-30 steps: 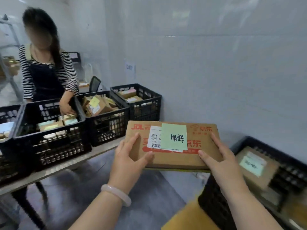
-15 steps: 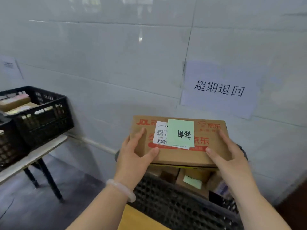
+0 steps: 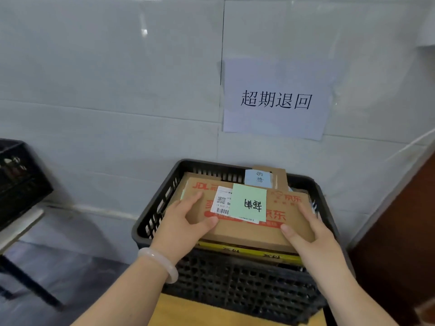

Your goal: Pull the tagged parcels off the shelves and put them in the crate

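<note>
So the tagged parcel [image 3: 249, 232], the flat cardboard one with the green tag [image 3: 248, 203] stuck on top, is right over the black crate [image 3: 235, 281] in the lower middle of the frame, pretty much level with the rim. I can't tell if it's already resting on the stuff underneath. The left hand [image 3: 186, 227] and right hand [image 3: 308, 234] both grip it at the near corners, with the fingers [image 3: 194, 200] laid over the top face and the thumbs along the near edge. The crate looks nearly full, and another parcel with a blue note [image 3: 259, 178] stands up against the back wall. My take for this bit: keep the box flat, lower it straight down onto the pile, and nudge it toward the back so the near edge clears the rim. Slide the fingers out sideways only once it sits steady, or it could tip off the front.
</note>
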Tool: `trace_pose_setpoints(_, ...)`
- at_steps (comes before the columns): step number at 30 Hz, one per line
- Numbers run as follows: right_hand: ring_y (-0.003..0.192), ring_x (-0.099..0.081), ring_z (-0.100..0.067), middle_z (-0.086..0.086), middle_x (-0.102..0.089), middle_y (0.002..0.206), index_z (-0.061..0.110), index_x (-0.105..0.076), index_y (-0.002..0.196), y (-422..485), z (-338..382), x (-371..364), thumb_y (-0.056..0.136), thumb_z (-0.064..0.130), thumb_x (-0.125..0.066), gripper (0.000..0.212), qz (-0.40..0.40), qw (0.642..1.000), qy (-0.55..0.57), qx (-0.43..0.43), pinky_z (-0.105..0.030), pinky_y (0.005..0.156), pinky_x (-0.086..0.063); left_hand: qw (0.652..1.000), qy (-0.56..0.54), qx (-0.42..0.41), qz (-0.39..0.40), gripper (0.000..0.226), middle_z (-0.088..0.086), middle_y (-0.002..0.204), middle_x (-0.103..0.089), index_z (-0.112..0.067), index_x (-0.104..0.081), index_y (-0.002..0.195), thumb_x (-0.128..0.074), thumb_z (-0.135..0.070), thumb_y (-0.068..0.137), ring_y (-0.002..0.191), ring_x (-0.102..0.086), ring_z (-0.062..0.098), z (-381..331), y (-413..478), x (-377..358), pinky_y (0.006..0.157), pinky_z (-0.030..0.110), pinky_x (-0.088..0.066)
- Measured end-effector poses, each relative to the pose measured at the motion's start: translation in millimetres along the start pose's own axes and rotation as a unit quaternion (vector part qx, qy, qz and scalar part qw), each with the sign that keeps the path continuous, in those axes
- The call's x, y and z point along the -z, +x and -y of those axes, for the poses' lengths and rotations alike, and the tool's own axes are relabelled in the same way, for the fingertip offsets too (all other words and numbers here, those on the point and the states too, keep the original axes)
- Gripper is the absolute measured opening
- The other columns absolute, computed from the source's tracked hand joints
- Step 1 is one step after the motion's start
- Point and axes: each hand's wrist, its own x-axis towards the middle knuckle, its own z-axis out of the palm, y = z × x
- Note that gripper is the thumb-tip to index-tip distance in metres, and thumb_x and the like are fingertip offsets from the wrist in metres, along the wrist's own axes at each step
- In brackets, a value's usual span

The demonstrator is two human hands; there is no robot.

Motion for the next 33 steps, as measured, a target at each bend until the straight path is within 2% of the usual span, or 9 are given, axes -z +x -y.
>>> trace_pose_setpoints(3, 0.125, -0.041, -0.011, 0.011, -0.039, 0.146, 0.048, -0.033, 0.144, -1.2, -3.7, -3.5, 0.079, 0.05, -0.071, 0.075, -0.007, 0.999, -0.022, -0.024, -0.042, 0.106, -0.039, 0.998, 0.039, 0.015, 0.057, 0.075, -0.008, 0.148, -0.037, -0.053, -0.033, 0.141, -0.072, -0.056, 0.077, 0.131, -0.042, 0.015, 4.4, 13.3, 2.0, 0.108, 0.039, -0.041)
trace_pose_setpoints(6, 0.124, -0.04, -0.011, 0.009, -0.035, 0.148, 0.049, -0.031, 0.145, -0.1, -8.6, -5.2, 0.078, 0.052, -0.071, 0.078, 0.001, 0.997, -0.052, -0.055, -0.041, 0.101, -0.04, 0.989, 0.098, 0.023, 0.112, 0.082, -0.006, 0.153, -0.033, -0.05, -0.027, 0.146, -0.069, -0.061, 0.077, 0.135, -0.039, 0.017, 10.4, 23.5, 0.3, 0.107, 0.035, -0.038)
trace_pose_setpoints(9, 0.131, -0.038, -0.016, 0.005, -0.031, 0.151, 0.048, -0.028, 0.147, 3.8, -13.7, -8.1, 0.077, 0.053, -0.073, 0.083, 0.01, 0.993, -0.084, -0.076, -0.041, 0.104, -0.039, 0.98, 0.135, 0.03, 0.147, 0.086, -0.002, 0.151, -0.032, -0.05, -0.022, 0.148, -0.069, -0.062, 0.077, 0.134, -0.04, 0.02, 14.4, 32.5, -1.8, 0.107, 0.035, -0.037)
trace_pose_setpoints(15, 0.137, -0.033, -0.025, -0.001, -0.024, 0.156, 0.048, -0.019, 0.149, 16.6, -16.8, -8.6, 0.074, 0.059, -0.072, 0.093, 0.051, 0.981, -0.14, -0.125, -0.044, 0.107, -0.035, 0.951, 0.241, 0.029, 0.192, 0.095, 0.004, 0.149, -0.03, -0.055, -0.013, 0.148, -0.067, -0.071, 0.071, 0.123, -0.049, 0.024, 7.7, 49.7, -1.6, 0.094, 0.03, -0.042)
trace_pose_setpoints(21, 0.137, -0.034, -0.025, -0.001, -0.028, 0.155, 0.048, -0.021, 0.149, 22.9, -20.5, 8.8, 0.073, 0.061, -0.072, 0.092, 0.056, 0.976, -0.158, -0.142, -0.043, 0.107, -0.034, 0.94, 0.246, 0.016, 0.236, 0.095, 0.006, 0.151, -0.025, -0.05, -0.011, 0.15, -0.065, -0.069, 0.075, 0.127, -0.047, 0.025, -2.1, 55.1, -14.5, 0.097, 0.029, -0.04)
trace_pose_setpoints(27, 0.132, -0.038, -0.024, -0.001, -0.032, 0.152, 0.049, -0.024, 0.147, 28.7, -24.2, 31.5, 0.073, 0.061, -0.072, 0.09, 0.064, 0.971, -0.161, -0.162, -0.041, 0.103, -0.036, 0.933, 0.235, 0.009, 0.273, 0.097, 0.003, 0.147, -0.028, -0.05, -0.009, 0.151, -0.064, -0.071, 0.075, 0.123, -0.047, 0.021, -9.6, 59.4, -27.8, 0.09, 0.025, -0.037)
trace_pose_setpoints(33, 0.129, -0.039, -0.024, -0.004, -0.029, 0.151, 0.046, -0.02, 0.149, 32.3, -29.0, 33.2, 0.073, 0.059, -0.073, 0.093, 0.072, 0.966, -0.19, -0.163, -0.04, 0.101, -0.038, 0.921, 0.239, 0.036, 0.306, 0.101, 0.008, 0.154, -0.021, -0.047, -0.004, 0.152, -0.067, -0.066, 0.076, 0.132, -0.043, 0.026, -6.1, 61.6, -39.4, 0.107, 0.033, -0.035)
